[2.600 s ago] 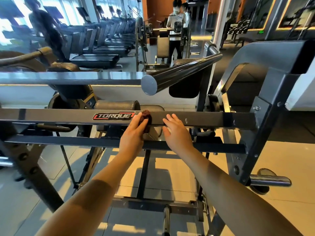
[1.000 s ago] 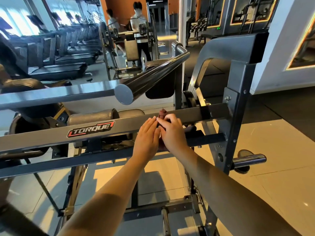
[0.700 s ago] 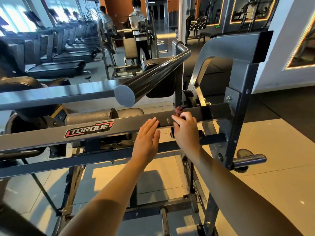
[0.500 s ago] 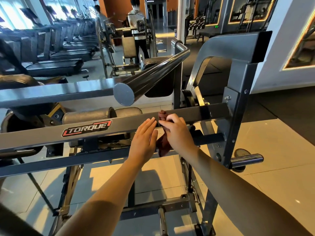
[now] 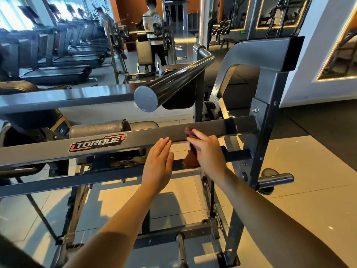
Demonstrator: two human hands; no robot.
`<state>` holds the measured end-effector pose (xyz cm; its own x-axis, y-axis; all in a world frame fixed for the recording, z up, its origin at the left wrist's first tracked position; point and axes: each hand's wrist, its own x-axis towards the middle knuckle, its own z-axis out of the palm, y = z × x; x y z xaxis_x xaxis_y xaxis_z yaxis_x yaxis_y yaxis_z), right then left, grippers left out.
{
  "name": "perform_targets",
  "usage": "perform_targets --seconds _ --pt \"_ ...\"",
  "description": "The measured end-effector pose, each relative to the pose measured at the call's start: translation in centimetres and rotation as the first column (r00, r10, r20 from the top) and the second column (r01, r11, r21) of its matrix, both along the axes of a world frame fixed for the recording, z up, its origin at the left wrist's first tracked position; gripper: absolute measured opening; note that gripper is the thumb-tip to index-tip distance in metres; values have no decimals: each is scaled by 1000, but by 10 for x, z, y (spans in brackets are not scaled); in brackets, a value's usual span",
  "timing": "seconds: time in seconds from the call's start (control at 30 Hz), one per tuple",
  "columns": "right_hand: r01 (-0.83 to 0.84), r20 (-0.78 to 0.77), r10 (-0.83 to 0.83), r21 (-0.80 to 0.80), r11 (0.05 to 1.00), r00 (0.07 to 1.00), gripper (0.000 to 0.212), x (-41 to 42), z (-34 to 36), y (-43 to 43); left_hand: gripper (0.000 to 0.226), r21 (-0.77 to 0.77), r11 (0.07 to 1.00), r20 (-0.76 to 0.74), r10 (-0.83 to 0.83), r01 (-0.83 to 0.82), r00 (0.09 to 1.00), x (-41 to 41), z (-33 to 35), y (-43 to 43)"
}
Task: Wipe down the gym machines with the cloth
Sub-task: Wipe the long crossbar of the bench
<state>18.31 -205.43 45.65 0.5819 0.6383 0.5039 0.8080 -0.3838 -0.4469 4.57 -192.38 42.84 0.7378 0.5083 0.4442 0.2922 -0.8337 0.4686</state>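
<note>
right hand (image 5: 207, 151) gripping dark red cloth (image 5: 190, 160) against grey crossbar (image 5: 208, 126) | left hand (image 5: 158, 165) flat, fingers straight, just below crossbar

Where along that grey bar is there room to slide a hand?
Free: the crossbar between the right hand and the upright post, and between the Torque label and the left hand. Crowded: around the cloth, where both hands sit close.
</note>
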Motion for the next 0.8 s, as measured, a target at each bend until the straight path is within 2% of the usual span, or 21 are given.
perform_targets --seconds 0.1,0.17,0.3,0.37,0.43,0.5,0.67,0.73,0.8 --pt "145 -90 -135 115 983 987 38 -7 -2 4 53 -24 999 9 26 -25 1000 2 2 -6" --pt "104 -87 -95 104 989 992 36 -27 2 24 49 -30 999 22 40 -40 999 4 7 -9" --pt "-72 -60 71 -14 997 996 39 -31 7 23 51 -21 1000 -1 20 -20 1000 0 7 -4" --pt "-30 -14 30 -20 999 999 40 -13 5 7 54 15 1000 -23 -12 13 1000 -6 3 5" --pt "92 -87 -86 67 994 992 39 -4 2 0 54 8 1000 -29 -20 20 999 -9 2 7" --pt "146 -149 -126 127 981 981 36 -14 2 12 54 -28 1000 -12 4 -4 1000 -6 7 0" --pt "-91 -18 91 -4 996 996 38 -28 0 21 49 -23 1000 -4 18 -18 1000 4 12 -9" --pt "-79 3 79 -31 996 997 37 -9 -1 3 51 -15 1000 -19 3 -4 1000 1 10 -4" --pt "29 -40 -28 44 999 999 37 5 -4 -12 54 2 1000 -27 5 -5 1000 0 8 -1"
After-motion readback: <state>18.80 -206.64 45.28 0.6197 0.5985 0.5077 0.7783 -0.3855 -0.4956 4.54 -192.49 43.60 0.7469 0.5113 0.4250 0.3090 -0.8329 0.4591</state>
